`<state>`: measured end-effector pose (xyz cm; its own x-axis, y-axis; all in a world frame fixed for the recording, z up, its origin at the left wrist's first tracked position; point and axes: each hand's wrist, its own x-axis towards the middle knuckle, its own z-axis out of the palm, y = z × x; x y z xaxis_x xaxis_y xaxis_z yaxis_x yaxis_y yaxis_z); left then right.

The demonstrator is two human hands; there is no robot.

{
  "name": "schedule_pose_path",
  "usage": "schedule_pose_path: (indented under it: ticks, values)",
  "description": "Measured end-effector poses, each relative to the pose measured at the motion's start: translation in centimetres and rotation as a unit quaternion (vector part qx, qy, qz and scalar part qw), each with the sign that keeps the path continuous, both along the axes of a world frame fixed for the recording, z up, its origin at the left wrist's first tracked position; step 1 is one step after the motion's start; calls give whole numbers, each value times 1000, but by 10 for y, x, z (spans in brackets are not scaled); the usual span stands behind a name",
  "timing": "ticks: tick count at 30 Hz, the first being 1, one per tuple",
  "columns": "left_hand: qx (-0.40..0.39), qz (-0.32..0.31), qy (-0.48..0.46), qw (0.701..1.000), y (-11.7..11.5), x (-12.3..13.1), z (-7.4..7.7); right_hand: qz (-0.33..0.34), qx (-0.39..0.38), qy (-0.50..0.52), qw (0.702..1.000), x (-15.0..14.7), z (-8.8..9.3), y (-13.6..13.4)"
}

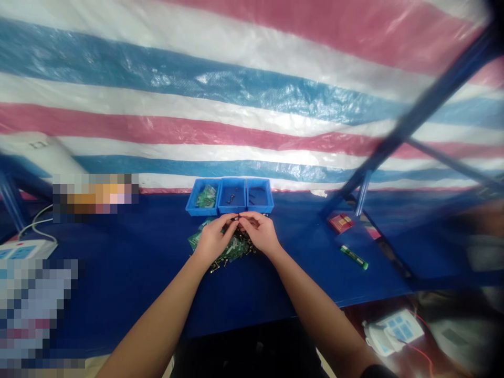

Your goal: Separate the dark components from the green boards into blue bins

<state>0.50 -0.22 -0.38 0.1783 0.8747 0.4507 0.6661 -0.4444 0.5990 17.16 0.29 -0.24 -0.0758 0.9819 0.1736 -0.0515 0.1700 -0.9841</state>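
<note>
Left hand (212, 240) and right hand (260, 231) pinch a small part (235, 218) above the pile (235, 249), seemingly working it; next likely needs steadiness.

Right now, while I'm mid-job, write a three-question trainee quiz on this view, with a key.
1. How many blue bins stand in the row?
2. True or false: the fingertips of the left hand and right hand are close together.
3. Which bin holds green pieces: A, left; B, middle; C, right?

Key: 1. Three. 2. True. 3. A.
</note>
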Motion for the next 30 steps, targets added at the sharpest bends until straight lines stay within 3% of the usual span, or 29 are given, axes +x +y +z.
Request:
schedule_pose_path:
  ticks: [13,22,30]
  values:
    - [-1,2,-7,1000,1,1,-1,-13,77,-115,990,4,3,-2]
    - [3,-9,-6,1000,0,3,0,6,68,-168,983,5,10,-5]
    - [-14,-1,-4,1000,0,2,2,-7,81,-152,985,4,7,-4]
